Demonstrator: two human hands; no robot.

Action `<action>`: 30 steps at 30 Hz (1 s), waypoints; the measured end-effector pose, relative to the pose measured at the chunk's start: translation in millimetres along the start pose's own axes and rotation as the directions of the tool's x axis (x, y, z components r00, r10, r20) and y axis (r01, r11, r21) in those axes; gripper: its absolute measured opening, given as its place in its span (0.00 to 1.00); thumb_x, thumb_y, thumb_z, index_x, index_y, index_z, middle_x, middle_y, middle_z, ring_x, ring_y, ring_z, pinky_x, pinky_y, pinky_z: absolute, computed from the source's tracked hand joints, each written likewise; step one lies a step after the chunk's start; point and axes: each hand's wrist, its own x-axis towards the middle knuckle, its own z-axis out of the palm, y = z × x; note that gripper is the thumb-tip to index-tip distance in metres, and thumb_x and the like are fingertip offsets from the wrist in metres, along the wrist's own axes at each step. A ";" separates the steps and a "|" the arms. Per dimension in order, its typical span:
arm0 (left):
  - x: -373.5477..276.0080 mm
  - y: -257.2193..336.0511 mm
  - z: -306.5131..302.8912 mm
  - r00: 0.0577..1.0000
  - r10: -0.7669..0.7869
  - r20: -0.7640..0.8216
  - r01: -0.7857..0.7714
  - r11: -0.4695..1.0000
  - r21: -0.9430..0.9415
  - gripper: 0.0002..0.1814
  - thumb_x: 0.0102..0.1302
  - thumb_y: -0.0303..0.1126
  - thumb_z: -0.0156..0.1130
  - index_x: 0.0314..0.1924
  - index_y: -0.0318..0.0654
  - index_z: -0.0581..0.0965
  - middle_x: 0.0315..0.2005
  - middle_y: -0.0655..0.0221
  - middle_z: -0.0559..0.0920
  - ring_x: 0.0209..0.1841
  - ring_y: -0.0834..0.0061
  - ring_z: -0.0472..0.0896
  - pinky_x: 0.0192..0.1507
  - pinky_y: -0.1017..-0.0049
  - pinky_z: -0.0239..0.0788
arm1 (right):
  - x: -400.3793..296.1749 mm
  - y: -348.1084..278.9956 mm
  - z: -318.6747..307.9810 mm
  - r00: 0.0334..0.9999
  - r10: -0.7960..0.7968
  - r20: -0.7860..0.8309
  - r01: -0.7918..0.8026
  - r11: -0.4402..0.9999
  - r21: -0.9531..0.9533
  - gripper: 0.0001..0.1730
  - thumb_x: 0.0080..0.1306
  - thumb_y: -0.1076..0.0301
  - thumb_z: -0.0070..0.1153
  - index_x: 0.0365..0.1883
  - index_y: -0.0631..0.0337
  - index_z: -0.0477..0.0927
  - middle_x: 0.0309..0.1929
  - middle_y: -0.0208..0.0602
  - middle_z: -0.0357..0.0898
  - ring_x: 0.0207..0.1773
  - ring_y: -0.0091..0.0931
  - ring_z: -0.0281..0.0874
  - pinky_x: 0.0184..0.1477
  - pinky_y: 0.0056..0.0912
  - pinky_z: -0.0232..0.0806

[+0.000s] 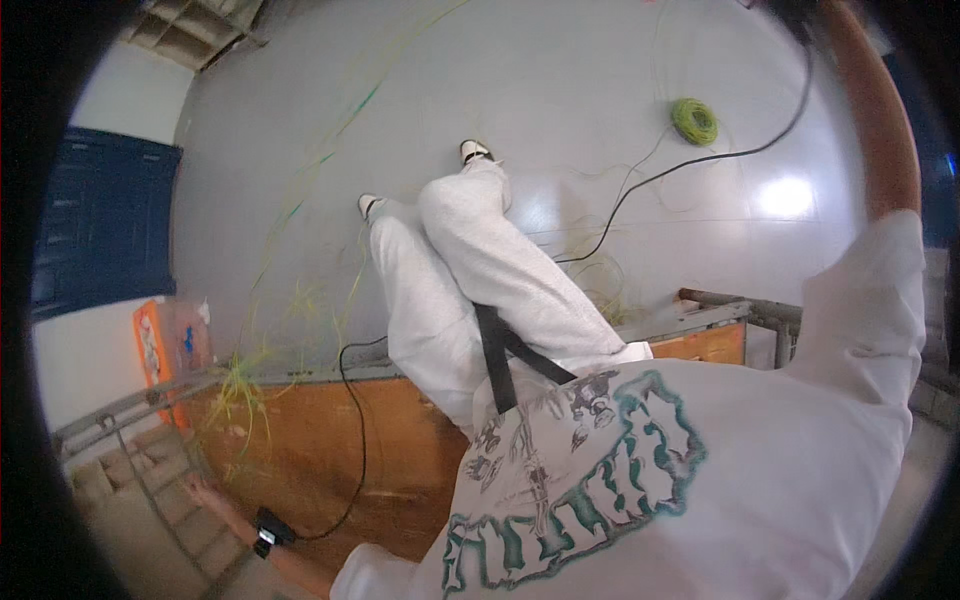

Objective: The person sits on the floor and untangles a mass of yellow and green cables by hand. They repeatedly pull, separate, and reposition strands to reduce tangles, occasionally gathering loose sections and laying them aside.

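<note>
My left hand (206, 491) is at the lower left, beside the edge of a brown wooden board (300, 435). Blur hides its fingers, so I cannot tell whether it grips anything. A bundle of thin yellow-green strands (241, 401) hangs over the board just beyond it. A black band with a small device (268, 532) is on the left wrist, and a black cable (363, 427) runs from it across the board. My right arm (877, 112) reaches to the top right edge, where the hand is out of view. Another black cable (675, 163) leads up toward that wrist.
A coil of yellow-green wire (695, 121) lies on the grey floor (570, 67), with loose strands around. Metal rails (124, 416) border the board at left; a pipe (750, 301) is at right. A blue door (105, 221) and an orange object (154, 349) are at left.
</note>
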 end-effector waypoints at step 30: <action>-144.8 168.0 138.9 0.867 0.478 0.143 -0.350 0.787 -0.509 0.40 0.56 0.23 0.55 0.68 0.30 0.52 0.41 0.69 0.67 0.42 0.78 0.65 0.43 0.80 0.61 | -259.6 -290.4 127.8 0.772 -0.526 0.357 0.024 0.585 0.810 0.32 0.59 0.68 0.58 0.62 0.62 0.63 0.57 0.51 0.70 0.57 0.44 0.70 0.57 0.41 0.66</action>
